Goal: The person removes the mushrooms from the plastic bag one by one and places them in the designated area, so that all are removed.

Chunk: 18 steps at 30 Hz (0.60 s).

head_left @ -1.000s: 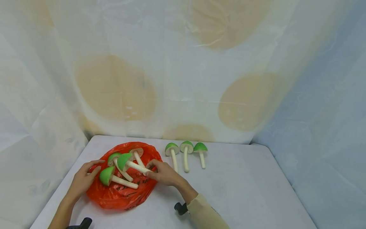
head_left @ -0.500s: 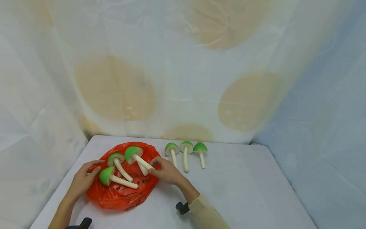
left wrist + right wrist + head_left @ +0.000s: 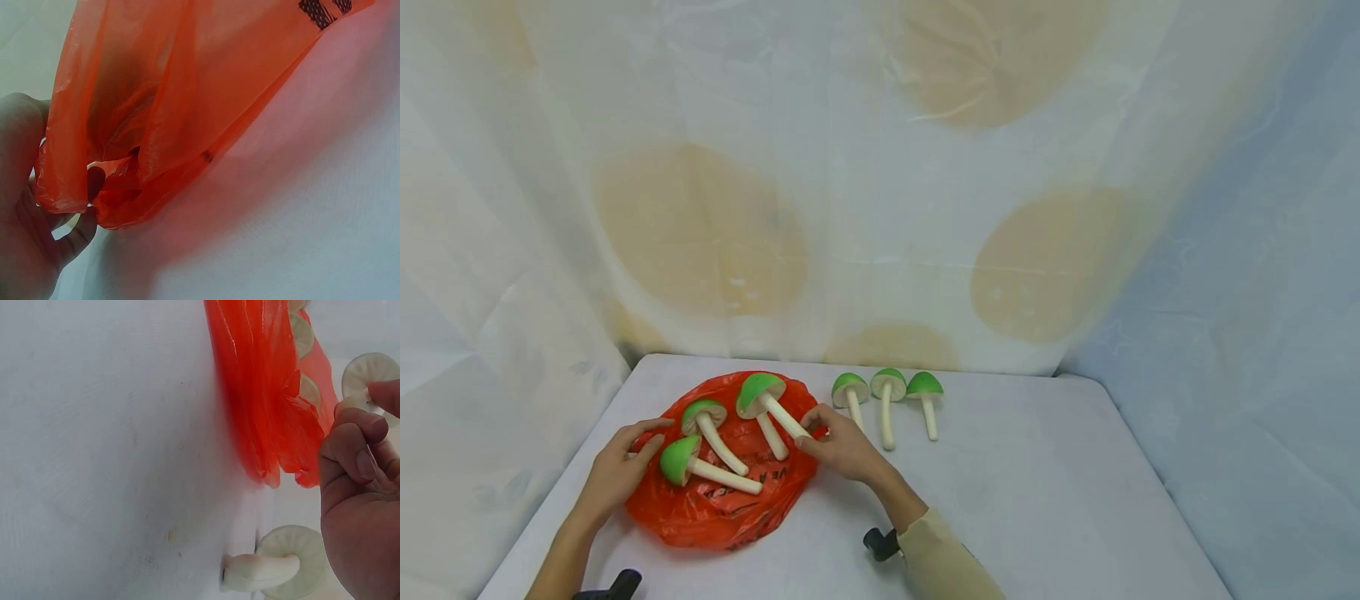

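My right hand [image 3: 844, 447] pinches the stem end of a toy mushroom [image 3: 784, 414] with a green cap and a pale stem. Its cap points up and left, over the far part of an open red plastic bag [image 3: 688, 527]. At the bag's left rim, my left hand [image 3: 616, 471] grips the plastic; the left wrist view shows a fold of the bag [image 3: 69, 169] between thumb and fingers. Inside lie a front mushroom [image 3: 679, 461], another mushroom [image 3: 703, 417] just behind it, and one whose stem [image 3: 772, 437] shows under the held one, its cap mostly hidden.
Three similar mushrooms lie in a row right of the bag: a left one [image 3: 850, 390], a middle one [image 3: 889, 386] and a right one [image 3: 925, 386]. The white table [image 3: 1037, 500] meets a hanging cloth backdrop [image 3: 880, 208] behind and at both sides.
My right hand has drawn the pinched mushroom away toward the back right, uncovering more of the mushrooms in the bag. The left hand has stayed at the bag's rim.
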Motion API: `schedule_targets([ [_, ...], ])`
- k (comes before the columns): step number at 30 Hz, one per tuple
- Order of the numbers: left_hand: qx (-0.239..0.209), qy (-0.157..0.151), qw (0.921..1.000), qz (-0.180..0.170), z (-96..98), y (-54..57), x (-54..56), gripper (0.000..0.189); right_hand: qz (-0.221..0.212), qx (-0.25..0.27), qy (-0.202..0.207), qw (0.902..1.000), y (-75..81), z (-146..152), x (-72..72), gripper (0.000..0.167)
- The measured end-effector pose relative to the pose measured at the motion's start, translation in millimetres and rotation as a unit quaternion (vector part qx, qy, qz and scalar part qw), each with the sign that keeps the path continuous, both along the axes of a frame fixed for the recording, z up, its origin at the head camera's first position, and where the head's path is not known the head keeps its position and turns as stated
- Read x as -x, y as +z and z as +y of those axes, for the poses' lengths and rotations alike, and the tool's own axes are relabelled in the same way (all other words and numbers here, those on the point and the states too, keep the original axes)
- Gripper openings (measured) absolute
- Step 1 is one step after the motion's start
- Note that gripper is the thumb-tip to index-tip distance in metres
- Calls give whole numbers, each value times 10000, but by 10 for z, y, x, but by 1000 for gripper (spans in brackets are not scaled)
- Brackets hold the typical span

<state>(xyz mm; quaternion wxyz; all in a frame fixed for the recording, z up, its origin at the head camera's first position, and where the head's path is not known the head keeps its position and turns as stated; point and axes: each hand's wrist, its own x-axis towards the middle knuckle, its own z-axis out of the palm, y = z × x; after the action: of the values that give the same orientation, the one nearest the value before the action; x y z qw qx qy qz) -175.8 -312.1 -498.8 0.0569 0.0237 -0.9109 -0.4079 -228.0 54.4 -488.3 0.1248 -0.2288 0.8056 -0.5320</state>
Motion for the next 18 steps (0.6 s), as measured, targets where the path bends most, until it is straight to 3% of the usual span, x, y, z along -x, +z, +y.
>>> schedule_targets([
  [18,-41,14,9999,-93,-8,-7,-4,46,-86,444,-512,9977,-46,173,-7,21],
])
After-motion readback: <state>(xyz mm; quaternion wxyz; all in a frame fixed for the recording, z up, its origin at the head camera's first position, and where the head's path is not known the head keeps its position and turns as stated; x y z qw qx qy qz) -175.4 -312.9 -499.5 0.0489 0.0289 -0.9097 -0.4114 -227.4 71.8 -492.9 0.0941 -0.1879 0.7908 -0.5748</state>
